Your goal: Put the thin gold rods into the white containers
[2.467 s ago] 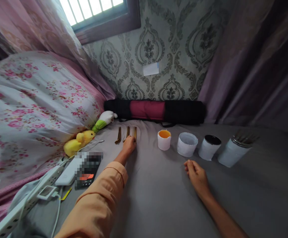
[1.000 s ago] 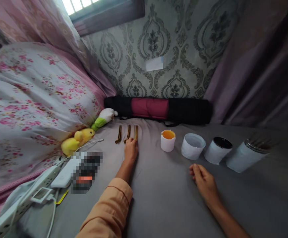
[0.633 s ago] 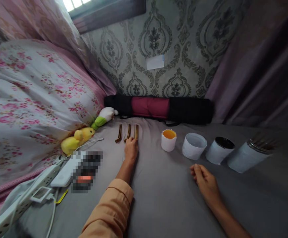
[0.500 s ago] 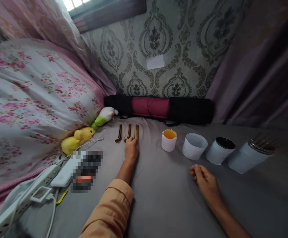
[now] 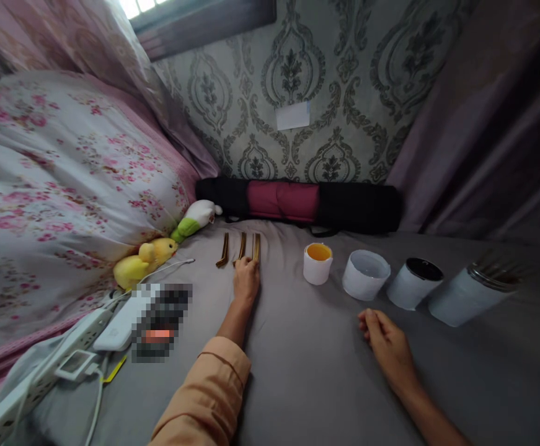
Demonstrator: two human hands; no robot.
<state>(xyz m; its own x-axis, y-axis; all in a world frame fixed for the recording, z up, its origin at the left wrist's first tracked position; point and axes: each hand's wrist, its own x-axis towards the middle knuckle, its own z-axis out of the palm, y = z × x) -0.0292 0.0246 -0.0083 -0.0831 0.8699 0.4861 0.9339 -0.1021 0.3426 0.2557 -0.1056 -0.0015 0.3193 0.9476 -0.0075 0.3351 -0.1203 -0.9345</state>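
Three narrow groups of gold-brown sticks lie side by side on the grey sheet. The left group (image 5: 224, 251) and the middle group (image 5: 242, 246) are bent at their near ends. My left hand (image 5: 246, 279) rests at the near end of the right group (image 5: 256, 244), its fingers closed on the sticks there; the fingertips are partly hidden. My right hand (image 5: 385, 341) hovers in front of the white containers, fingers curled in and thumb against them, with nothing visible in it.
To the right stand a white cup with a yellow inside (image 5: 317, 265), a wider white tub (image 5: 366, 275), a dark-topped white can (image 5: 413, 285) and a white jar of thin sticks (image 5: 469, 297). Left are plush toys (image 5: 144, 263) and a power strip (image 5: 41, 371). A black-and-maroon roll (image 5: 283, 201) lies behind.
Both hands stay almost where they were. The view has shifted very slightly; the sticks and containers keep their places.
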